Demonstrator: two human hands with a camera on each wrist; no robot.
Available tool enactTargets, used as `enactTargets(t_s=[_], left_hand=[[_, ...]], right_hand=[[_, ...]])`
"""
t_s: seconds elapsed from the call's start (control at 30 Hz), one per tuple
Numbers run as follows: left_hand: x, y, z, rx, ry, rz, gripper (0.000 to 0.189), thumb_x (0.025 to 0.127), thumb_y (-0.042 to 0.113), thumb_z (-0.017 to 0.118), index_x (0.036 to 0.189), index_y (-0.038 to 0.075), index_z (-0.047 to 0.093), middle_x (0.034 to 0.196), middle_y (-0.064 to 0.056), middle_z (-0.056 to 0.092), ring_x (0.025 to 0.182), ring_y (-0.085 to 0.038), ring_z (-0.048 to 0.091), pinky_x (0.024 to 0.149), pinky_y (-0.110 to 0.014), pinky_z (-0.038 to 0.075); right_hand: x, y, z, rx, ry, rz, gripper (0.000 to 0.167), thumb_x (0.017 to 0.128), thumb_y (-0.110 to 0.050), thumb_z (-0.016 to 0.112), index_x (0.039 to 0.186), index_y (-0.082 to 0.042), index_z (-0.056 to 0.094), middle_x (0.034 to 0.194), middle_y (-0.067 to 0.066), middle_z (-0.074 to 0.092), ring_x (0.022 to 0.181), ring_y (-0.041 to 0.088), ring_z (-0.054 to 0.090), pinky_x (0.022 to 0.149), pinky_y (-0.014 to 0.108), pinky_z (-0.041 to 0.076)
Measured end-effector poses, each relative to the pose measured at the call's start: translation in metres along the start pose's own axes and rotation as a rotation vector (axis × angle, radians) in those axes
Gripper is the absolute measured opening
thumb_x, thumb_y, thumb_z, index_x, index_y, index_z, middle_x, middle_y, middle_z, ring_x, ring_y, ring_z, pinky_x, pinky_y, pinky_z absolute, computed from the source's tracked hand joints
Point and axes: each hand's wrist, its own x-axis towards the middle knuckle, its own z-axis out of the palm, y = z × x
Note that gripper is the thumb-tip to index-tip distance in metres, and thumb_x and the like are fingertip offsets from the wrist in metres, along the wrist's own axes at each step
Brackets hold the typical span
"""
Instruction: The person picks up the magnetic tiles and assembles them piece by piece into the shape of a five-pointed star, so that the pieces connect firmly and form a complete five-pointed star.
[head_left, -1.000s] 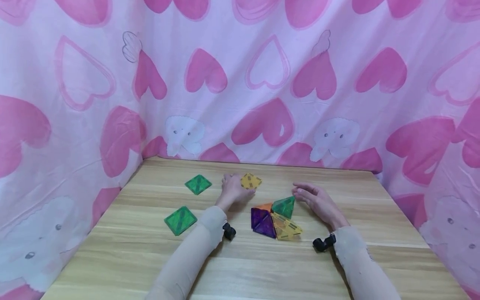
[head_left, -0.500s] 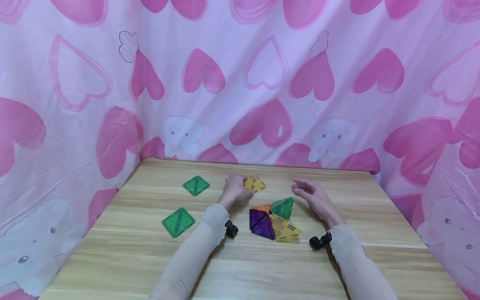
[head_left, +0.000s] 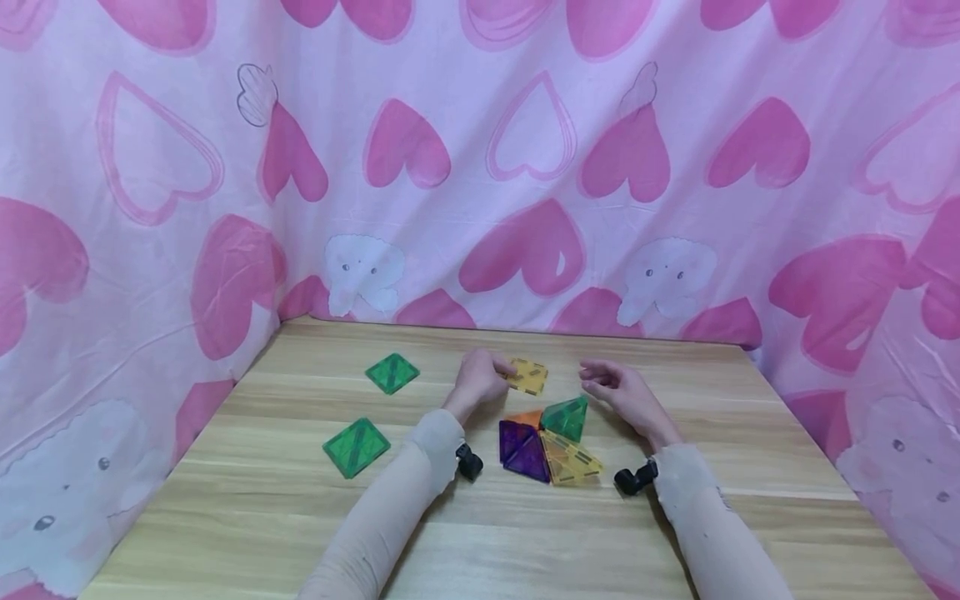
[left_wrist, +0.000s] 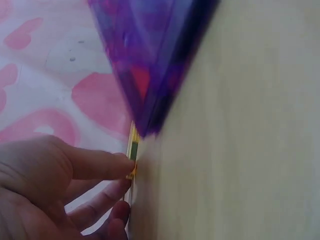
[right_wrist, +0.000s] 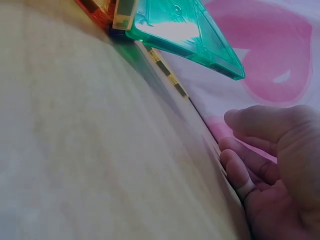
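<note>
A flat yellow magnetic tile (head_left: 529,377) lies at the back middle of the table. My left hand (head_left: 480,379) is at its left side, touching it; in the left wrist view the straight thumb (left_wrist: 102,164) meets its edge and the other fingers are by the table surface. My right hand (head_left: 626,396) hovers just right of a raised green tile (head_left: 566,417), loosely curved, holding nothing. That tile belongs to a joined cluster with purple tiles (head_left: 525,450), an orange tile (head_left: 527,417) and a yellow triangular tile (head_left: 572,458). The right wrist view shows the green tile (right_wrist: 185,30) tilted above the table.
Two green diamond-shaped tile pieces lie flat on the left: a far one (head_left: 392,372) and a nearer one (head_left: 357,447). A pink heart-patterned curtain (head_left: 420,208) closes off the back and sides of the wooden table (head_left: 525,542).
The flat yellow tile has slid right and turned a little, with my left hand moving right along with it. My right hand has shifted only slightly left. The cluster stays put.
</note>
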Motion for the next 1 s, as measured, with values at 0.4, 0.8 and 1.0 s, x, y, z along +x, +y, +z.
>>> enactTargets(t_s=[0.4,0.8,1.0], left_hand=[[-0.040,0.046,-0.016,-0.210,-0.083,-0.036,0.040,0.082,-0.005,0.083,0.120,0.008,0.086,0.113,-0.008,0.083,0.108,-0.024,0.075,0.096,-0.039,0.064],[-0.032,0.038,-0.007,-0.120,-0.068,0.017,0.026,0.084,0.009,0.093,0.109,0.011,0.088,0.103,-0.004,0.080,0.098,-0.020,0.072,0.088,-0.037,0.063],[-0.013,0.022,0.006,-0.109,-0.058,0.020,0.019,0.082,0.014,0.097,0.099,0.018,0.089,0.093,0.004,0.079,0.090,-0.015,0.071,0.080,-0.033,0.061]], right_hand=[[0.007,-0.009,0.003,-0.193,-0.064,0.016,0.056,0.106,-0.023,0.080,0.156,-0.004,0.062,0.143,0.015,0.071,0.111,0.024,0.064,0.097,0.037,0.052],[0.008,-0.014,0.009,-0.263,-0.116,-0.005,0.039,0.109,-0.028,0.075,0.145,-0.014,0.074,0.130,0.014,0.060,0.112,0.029,0.061,0.096,0.046,0.052],[0.009,-0.013,0.012,-0.244,-0.100,0.002,0.036,0.107,-0.029,0.077,0.139,-0.014,0.077,0.129,0.013,0.061,0.112,0.029,0.060,0.098,0.048,0.051]])
